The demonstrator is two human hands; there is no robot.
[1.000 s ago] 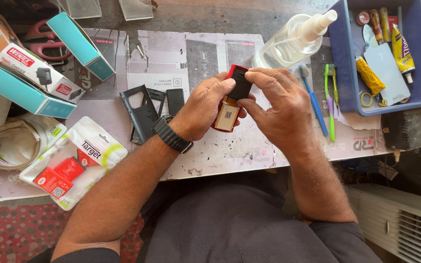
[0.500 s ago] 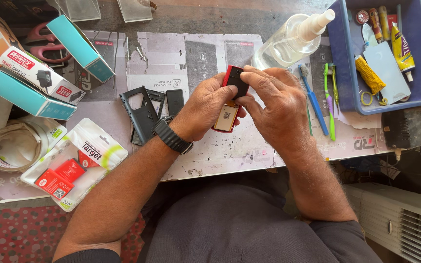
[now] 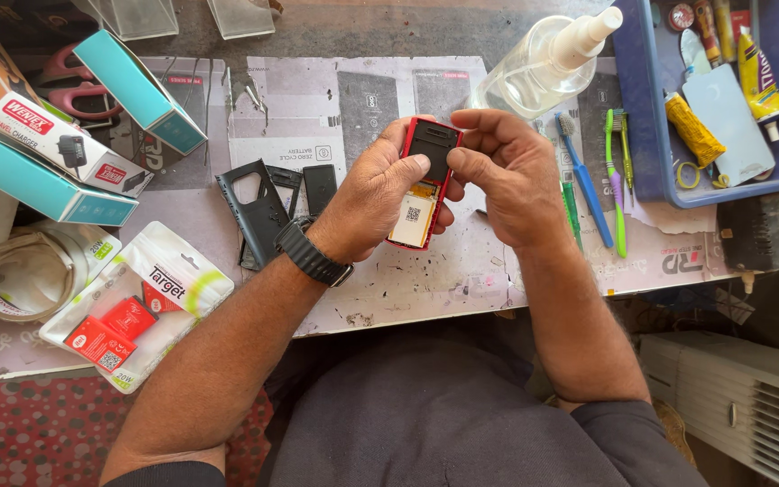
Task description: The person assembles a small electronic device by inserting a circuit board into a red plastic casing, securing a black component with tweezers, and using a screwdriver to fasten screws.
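Observation:
Both hands hold a small red phone with its back open, above the middle of the table. My left hand grips the phone's left side, thumb pressing on a black battery near its top. My right hand holds the right side, thumb touching the same battery. A white and yellow label shows in the lower half of the phone's open back. A black watch sits on my left wrist.
Black phone covers lie left of the hands. Boxes and a packaged charger sit at the left. A clear spray bottle, toothbrushes and a blue tray with glue tubes are at the right.
The phone has been turned more upright and lifted slightly. Both thumbs now press on the black battery at its top.

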